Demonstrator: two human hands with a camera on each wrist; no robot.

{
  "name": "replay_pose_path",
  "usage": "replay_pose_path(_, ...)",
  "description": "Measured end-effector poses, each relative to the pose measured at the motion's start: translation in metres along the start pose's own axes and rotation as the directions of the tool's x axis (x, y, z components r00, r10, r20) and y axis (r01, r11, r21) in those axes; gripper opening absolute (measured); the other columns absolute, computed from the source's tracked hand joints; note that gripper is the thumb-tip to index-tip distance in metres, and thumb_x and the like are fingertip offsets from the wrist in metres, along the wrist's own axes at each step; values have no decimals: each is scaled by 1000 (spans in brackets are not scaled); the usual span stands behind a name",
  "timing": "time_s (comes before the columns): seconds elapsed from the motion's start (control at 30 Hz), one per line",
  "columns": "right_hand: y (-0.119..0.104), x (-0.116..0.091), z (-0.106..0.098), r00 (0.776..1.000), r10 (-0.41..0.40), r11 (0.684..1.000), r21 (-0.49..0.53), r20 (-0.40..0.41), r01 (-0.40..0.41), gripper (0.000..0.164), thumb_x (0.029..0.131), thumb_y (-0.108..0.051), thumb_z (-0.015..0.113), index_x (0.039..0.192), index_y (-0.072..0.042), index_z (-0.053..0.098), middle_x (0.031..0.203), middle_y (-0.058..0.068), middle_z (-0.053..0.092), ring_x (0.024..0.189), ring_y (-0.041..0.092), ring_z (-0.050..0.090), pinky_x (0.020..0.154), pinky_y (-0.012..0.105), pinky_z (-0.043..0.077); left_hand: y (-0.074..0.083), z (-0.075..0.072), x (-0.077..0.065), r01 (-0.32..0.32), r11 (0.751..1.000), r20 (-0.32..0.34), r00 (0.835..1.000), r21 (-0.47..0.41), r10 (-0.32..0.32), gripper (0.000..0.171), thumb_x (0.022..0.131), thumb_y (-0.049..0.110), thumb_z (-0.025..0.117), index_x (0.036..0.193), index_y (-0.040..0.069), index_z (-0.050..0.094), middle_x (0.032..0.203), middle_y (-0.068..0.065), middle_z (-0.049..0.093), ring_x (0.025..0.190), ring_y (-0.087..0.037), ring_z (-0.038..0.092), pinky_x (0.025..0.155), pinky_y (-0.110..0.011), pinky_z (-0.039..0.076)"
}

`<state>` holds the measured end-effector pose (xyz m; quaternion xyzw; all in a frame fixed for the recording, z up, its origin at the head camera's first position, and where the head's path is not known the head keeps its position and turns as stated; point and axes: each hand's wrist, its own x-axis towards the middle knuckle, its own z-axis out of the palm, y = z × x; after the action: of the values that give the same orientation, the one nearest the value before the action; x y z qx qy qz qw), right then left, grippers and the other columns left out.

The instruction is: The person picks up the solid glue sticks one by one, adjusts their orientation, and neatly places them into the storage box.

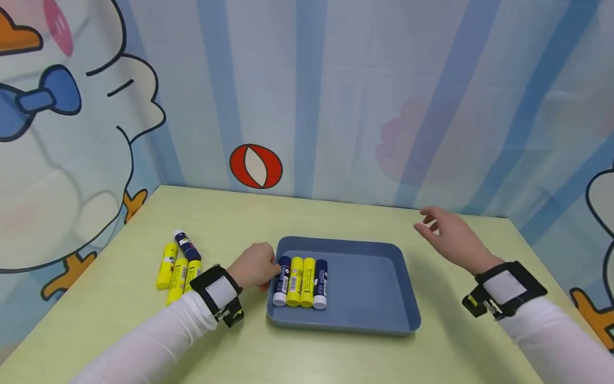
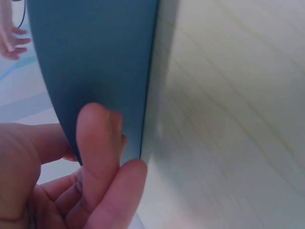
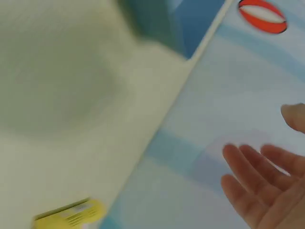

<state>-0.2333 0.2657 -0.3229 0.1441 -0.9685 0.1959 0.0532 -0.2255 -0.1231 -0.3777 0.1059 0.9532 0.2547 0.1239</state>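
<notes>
My left hand (image 1: 256,266) is at the left side of the blue-grey tray (image 1: 366,325). In the left wrist view its thumb is at the rim and its curled fingers lie against the tray's outer wall (image 2: 95,47), pinching the edge. Inside the tray, along its left side, navy glue sticks (image 1: 320,282) and yellow glue sticks (image 1: 308,282) lie side by side in a row. Beyond the tray's right side, my right hand (image 1: 453,240) hovers above the table with loosely bent fingers, holding nothing. Its spread fingers (image 3: 252,179) show in the right wrist view.
Left of the tray, a loose group of yellow glue sticks (image 1: 167,265) and a navy glue stick (image 1: 187,245) lies on the pale green table (image 1: 230,213). My left forearm passes close in front of them. A printed cloth wall (image 1: 355,106) rises behind the table's back edge.
</notes>
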Motion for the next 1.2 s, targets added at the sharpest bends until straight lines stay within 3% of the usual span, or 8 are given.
replay_pose_path(0.2, 57, -8, 4, 989, 84, 971, -213, -124, -110, 59, 97, -21, 58, 134, 18, 35, 121, 41, 43, 99, 51, 53, 69, 56, 47, 2, -1, -1, -7, 1000, -6, 1000, -3, 7, 36, 91, 11, 65, 56, 5, 59, 44, -1, 54, 42, -19, 60, 40, -21, 34)
replay_pose_path(0.43, 104, -16, 10, 966, 212, 934, -261, -146, -245, 64, 92, -23, 63, 128, 22, 36, 116, 45, 37, 96, 57, 47, 66, 59, 45, 0, 0, -1, 1, 1000, 1, 1000, 4, -1, 36, 92, 12, 65, 57, 5, 59, 44, 0, 55, 42, -18, 59, 39, -20, 32)
replay_pose_path(0.97, 122, -25, 24, 969, 232, 907, -341, -82, -246, 43, 89, -18, 66, 101, 19, 49, 82, 29, 48, 69, 41, 54, 53, 49, 46, 3, -1, -2, 23, 1000, -2, 1000, 17, -23, 36, 92, 13, 65, 57, 5, 60, 44, 0, 54, 43, -18, 60, 40, -20, 34)
replay_pose_path(1.2, 126, -23, 30, 961, 270, 899, -340, -60, -274, 42, 87, -19, 67, 96, 18, 50, 79, 27, 49, 67, 39, 54, 53, 49, 47, 1, 0, -1, 17, 1000, -4, 1000, 9, -17, 36, 92, 13, 66, 58, 6, 60, 44, 0, 55, 43, -18, 59, 40, -20, 33)
